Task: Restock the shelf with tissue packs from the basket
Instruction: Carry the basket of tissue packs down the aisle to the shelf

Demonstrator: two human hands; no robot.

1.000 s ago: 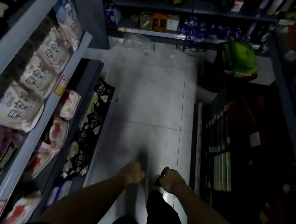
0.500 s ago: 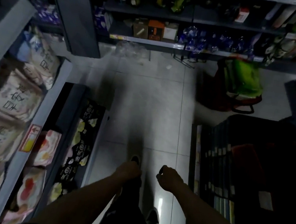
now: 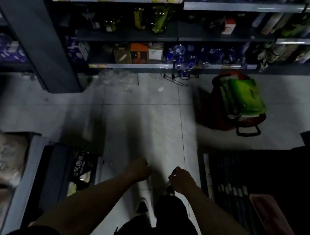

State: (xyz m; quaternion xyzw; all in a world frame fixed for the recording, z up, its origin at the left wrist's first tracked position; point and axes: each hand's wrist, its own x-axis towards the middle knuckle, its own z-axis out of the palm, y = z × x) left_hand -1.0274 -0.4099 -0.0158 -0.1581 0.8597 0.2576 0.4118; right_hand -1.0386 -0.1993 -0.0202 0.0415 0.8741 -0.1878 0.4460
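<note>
Left hand (image 3: 139, 169) at 6 o'clock, clenched, empty; right hand (image 3: 181, 181) beside it, same. Red basket (image 3: 212, 115) on floor at 1 o'clock, well apart. Green tissue packs (image 3: 243, 97) inside: probably light, squashy, slick film. Grip top pack across narrow sides.

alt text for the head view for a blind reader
In a dim shop aisle, the left hand and right hand are held forward, curled and empty. Ahead right, a red basket holding green packs stands on the tiled floor by stocked shelves.
</note>
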